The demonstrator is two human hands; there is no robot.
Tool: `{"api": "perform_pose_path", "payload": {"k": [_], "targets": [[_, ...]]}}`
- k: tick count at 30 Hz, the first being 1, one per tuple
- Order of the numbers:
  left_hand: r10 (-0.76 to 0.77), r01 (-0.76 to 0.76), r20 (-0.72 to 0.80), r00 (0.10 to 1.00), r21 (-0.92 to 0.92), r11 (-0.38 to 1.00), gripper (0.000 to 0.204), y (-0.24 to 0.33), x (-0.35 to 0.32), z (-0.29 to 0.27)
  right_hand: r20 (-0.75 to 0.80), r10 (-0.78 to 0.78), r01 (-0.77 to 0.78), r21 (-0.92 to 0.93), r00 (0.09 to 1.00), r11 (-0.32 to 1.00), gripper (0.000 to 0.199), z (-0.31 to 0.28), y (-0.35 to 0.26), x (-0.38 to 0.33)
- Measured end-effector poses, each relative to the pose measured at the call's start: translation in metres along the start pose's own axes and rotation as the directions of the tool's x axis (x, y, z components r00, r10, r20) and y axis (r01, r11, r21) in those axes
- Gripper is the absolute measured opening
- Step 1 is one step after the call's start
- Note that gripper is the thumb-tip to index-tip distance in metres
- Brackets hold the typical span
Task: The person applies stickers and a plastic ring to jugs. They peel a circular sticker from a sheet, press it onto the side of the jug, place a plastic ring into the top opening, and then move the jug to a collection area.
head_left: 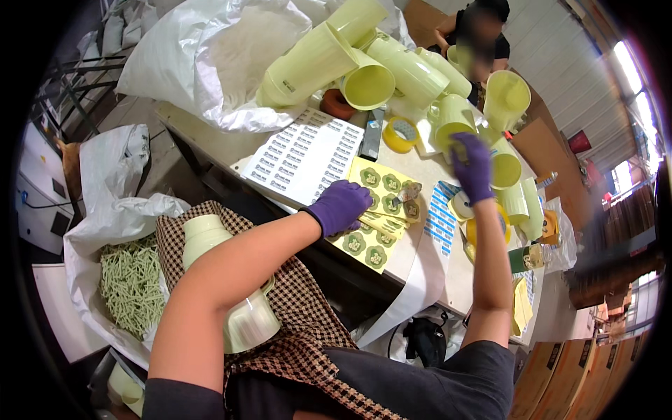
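Note:
My left hand (339, 208), in a purple glove, lies at the left edge of a stack of yellow sticker sheets (365, 246) with green flower-shaped stickers. Its fingers are curled over the sheet's edge. Farther right, my right hand (471, 166), also gloved in purple, is raised in front of a pale yellow-green plastic jug (451, 115). Motion smears its fingers, so I cannot see whether it grips the jug. Another pale jug (250, 323) lies on my lap across a brown checked apron (308, 308), partly hidden behind my left forearm.
Several jugs (308, 66) crowd the table's far side beside a white sack (175, 63). White label sheets (304, 157), yellow tape (400, 134) and a blue-printed label strip (441, 217) lie nearer. A sack of green sticks (131, 283) stands left. A person (483, 42) sits opposite.

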State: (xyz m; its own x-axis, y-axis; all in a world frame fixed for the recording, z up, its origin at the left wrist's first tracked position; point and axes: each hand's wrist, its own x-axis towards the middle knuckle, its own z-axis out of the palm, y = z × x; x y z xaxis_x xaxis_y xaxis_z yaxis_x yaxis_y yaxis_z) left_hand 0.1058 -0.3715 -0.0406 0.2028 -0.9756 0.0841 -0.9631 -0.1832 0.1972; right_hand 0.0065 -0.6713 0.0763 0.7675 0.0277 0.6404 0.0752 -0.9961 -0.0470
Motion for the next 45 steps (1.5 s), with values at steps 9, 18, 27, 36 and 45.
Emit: {"api": "perform_pose_path", "payload": {"k": [9, 18, 27, 36, 45], "targets": [[0.362, -0.338, -0.11, 0.926, 0.189, 0.922, 0.042, 0.086, -0.062, 0.02, 0.568, 0.23, -0.331, 0.079, 0.79, 0.94, 0.047, 0.142, -0.016, -0.038], [0.139, -0.117, -0.079, 0.987, 0.236, 0.965, 0.036, 0.073, -0.045, 0.046, 0.585, 0.314, -0.461, 0.117, 0.748, 0.88, 0.037, 0.13, -0.06, -0.05], [0.121, -0.113, -0.119, 0.986, 0.072, 0.991, 0.015, 0.084, -0.027, 0.047, 0.667, 0.301, -0.526, 0.16, 0.682, 0.836, 0.039, 0.114, -0.075, -0.055], [0.181, -0.177, 0.082, 0.98, -0.05, 0.983, 0.033, 0.073, -0.037, 0.004, 0.452, 0.117, -0.276, 0.305, 0.884, 0.912, 0.046, 0.039, -0.063, -0.064], [-0.074, 0.078, -0.037, 0.997, 0.121, 0.99, 0.035, 0.061, -0.017, 0.024, 0.519, 0.044, -0.112, 0.101, 0.854, 0.989, 0.059, 0.038, -0.07, -0.112]]}}
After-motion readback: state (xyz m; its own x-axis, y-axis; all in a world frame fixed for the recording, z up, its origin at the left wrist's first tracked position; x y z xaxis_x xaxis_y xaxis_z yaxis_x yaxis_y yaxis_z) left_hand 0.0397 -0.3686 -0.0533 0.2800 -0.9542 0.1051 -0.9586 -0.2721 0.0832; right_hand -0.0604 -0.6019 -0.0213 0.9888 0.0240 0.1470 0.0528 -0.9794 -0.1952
